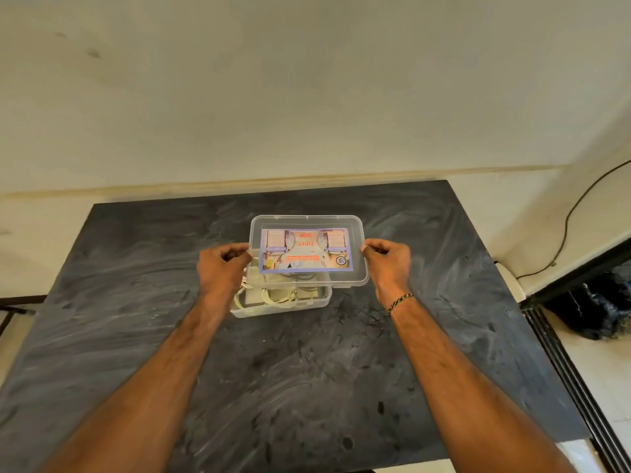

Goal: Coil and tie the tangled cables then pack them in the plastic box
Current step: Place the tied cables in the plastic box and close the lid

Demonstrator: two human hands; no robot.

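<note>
A dark, chalk-smeared desk (pixel 307 387) is set against a cream wall (pixel 307 97). A clear lid (pixel 307 221) is pinched at its ends by the left hand (pixel 222 268) and right hand (pixel 389 264), above the plastic box (pixel 283 310) of white cables (pixel 276 298). A black wire (pixel 577 206) is seen trailing down the right wall.

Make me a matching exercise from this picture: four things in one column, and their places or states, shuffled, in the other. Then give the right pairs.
Things:
1. lid
2. cables
3. box
4. bracelet

Places or states:
A. stands on the dark table, partly under the lid
B. on the right wrist
C. held at its two short ends by the left hand and the right hand
D. pale, lying inside the box

Pairs: 1-C, 2-D, 3-A, 4-B
</note>
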